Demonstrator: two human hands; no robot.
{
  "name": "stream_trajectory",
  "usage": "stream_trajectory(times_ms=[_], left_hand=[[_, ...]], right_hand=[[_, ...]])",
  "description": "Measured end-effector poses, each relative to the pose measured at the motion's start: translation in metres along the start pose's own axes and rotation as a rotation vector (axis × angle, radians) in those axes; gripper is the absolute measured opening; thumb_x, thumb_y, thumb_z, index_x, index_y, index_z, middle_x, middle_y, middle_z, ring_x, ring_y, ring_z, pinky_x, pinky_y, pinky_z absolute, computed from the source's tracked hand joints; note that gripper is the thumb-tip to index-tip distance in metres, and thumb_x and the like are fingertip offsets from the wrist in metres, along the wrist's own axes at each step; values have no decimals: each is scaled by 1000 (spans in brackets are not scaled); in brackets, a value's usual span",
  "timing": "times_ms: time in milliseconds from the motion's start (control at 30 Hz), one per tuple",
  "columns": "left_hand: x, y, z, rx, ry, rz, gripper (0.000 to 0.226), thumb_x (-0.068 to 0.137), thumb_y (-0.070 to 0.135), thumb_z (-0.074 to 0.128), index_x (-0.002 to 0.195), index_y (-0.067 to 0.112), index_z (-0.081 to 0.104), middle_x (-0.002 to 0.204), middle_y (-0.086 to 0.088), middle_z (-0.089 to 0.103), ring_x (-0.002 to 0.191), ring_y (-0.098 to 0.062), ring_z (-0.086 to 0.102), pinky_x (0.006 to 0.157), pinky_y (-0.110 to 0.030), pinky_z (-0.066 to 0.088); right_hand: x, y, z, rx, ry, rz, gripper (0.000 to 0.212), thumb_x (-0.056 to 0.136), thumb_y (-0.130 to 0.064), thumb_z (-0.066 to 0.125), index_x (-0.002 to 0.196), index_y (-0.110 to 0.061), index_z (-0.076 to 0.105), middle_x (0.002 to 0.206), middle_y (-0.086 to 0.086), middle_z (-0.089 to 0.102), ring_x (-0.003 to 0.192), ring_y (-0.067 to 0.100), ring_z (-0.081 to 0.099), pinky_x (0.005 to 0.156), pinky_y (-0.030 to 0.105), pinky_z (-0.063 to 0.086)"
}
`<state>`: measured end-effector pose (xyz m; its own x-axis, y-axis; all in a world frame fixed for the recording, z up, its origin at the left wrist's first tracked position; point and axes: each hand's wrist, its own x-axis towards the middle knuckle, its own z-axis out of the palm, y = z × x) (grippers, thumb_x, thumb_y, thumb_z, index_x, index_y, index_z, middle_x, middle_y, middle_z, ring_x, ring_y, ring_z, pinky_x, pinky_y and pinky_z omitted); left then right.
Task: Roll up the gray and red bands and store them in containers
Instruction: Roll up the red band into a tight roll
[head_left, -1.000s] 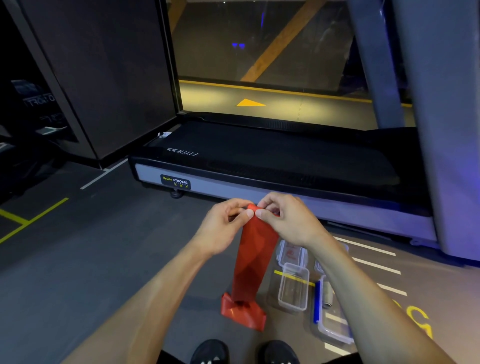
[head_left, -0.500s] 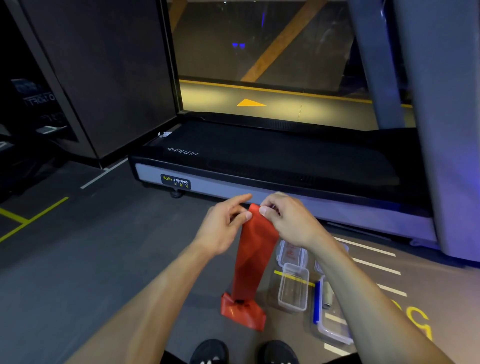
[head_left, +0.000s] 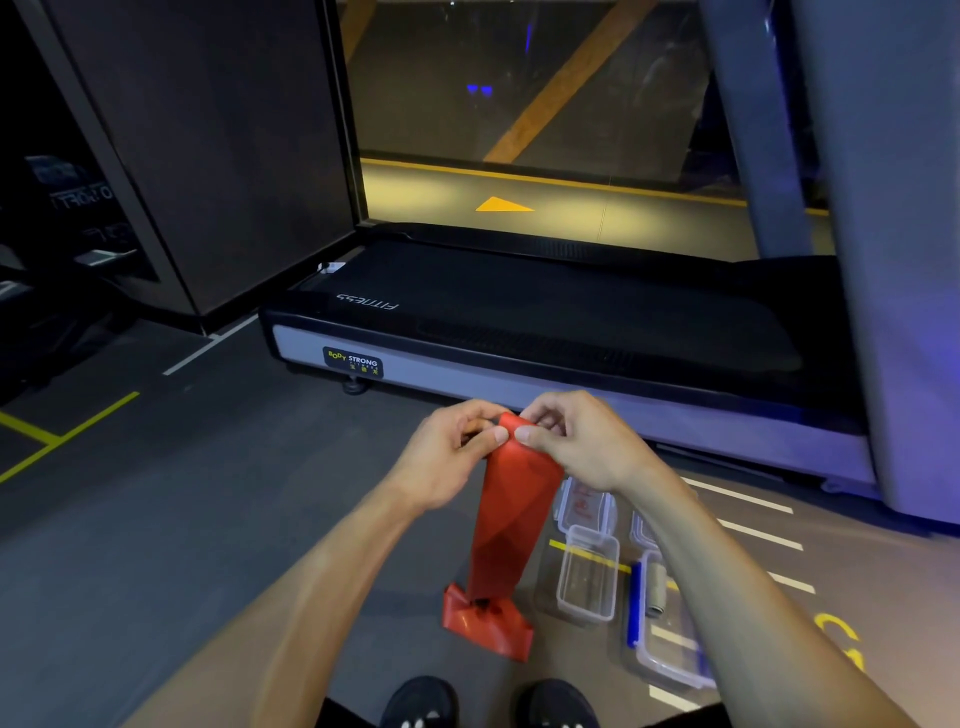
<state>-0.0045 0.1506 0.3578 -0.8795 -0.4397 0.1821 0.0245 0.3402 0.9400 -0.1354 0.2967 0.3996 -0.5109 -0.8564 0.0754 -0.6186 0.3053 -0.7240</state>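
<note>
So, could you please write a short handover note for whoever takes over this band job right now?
Left hand and right hand: both pinch the top end of the red band, held up in front of the treadmill.
Red band: hangs down, its lower end bunched on the floor.
Gray band: already rolled, lying in the blue-clipped container.
Empty clear container: open on the floor, its lid just beyond it.
Done: gray band rolled and boxed.
Left: roll the red band, put it in the empty container, probably fit the lids.

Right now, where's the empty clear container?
Head view, lower right of centre: the empty clear container stands on the floor just right of the hanging red band, left of the lidded one.
</note>
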Motion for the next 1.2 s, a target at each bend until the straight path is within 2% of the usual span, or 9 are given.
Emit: stream_trajectory(times_ms=[100, 200, 367, 533, 633, 767, 967, 1100, 1200], left_hand=[[-1, 3, -1, -64, -48, -12, 26, 98, 4, 62, 122, 15, 64, 82, 15, 70, 87, -2, 65, 92, -26, 50], [-2, 2, -1, -64, -84, -16, 36, 96, -1, 62, 126, 20, 59, 78, 20, 67, 85, 2, 64, 96, -25, 47], [-1, 1, -3, -41, -42, 5, 41, 95, 0, 64, 129, 23, 60, 78, 12, 67, 85, -4, 64, 95, -26, 47], [-2, 2, -3, -38, -58, 40, 43, 96, -3, 63, 132, 21, 62, 79, 4, 69, 84, -7, 63, 92, -23, 50], [-2, 1, -3, -13, -39, 65, 35, 95, -2, 63, 121, 21, 68, 95, -17, 72, 90, -12, 65, 94, -34, 50], [-1, -4, -2, 51, -48, 48, 25, 95, 9, 65, 118, 19, 70, 95, -4, 74, 91, -8, 67, 97, -38, 50], [0, -4, 2, -20, -54, 6, 24, 98, 2, 62, 118, 13, 69, 84, 7, 70, 84, -5, 65, 90, -30, 51], [0, -3, 10, -131, -73, -20, 27, 102, 7, 56, 128, 10, 61, 100, -4, 75, 94, -10, 68, 92, -30, 54], [0, -4, 11, -132, -79, -17, 27, 101, 11, 57, 128, 16, 61, 94, -1, 75, 91, -10, 67, 93, -32, 54]], right_hand=[[0, 3, -3, 73, -7, 1, 7, 94, -28, 73, 91, -22, 74, 80, 6, 74, 64, 10, 60, 64, 32, 48], [-1, 6, -6, 127, -20, -5, 8, 94, -29, 74, 89, -23, 77, 81, 10, 74, 68, 12, 60, 67, 38, 50], [-2, 7, -8, 277, -44, 17, 10, 93, -26, 76, 98, -17, 72, 64, 0, 58, 64, 15, 50, 66, 35, 43], [-1, 7, -6, 314, -74, 25, 17, 87, -39, 73, 91, -22, 72, 73, 13, 68, 66, 21, 55, 67, 40, 45], [0, 9, -6, 302, -85, 29, 19, 91, -40, 68, 91, -22, 73, 75, 16, 70, 67, 20, 57, 69, 41, 47], [0, 10, -5, 265, -117, 57, 26, 92, -44, 70, 90, -19, 73, 67, -2, 66, 65, 13, 56, 69, 37, 46], [1, 6, -9, -16, -28, 23, 12, 85, -39, 79, 88, -27, 77, 80, -4, 75, 70, 6, 66, 71, 32, 53], [1, 4, -10, -39, 27, 13, 13, 90, -36, 75, 88, -25, 78, 80, -5, 75, 70, 3, 64, 68, 26, 49], [2, 5, -14, -26, 30, 23, 12, 90, -36, 75, 88, -24, 79, 81, -6, 76, 75, 7, 68, 73, 30, 53]])
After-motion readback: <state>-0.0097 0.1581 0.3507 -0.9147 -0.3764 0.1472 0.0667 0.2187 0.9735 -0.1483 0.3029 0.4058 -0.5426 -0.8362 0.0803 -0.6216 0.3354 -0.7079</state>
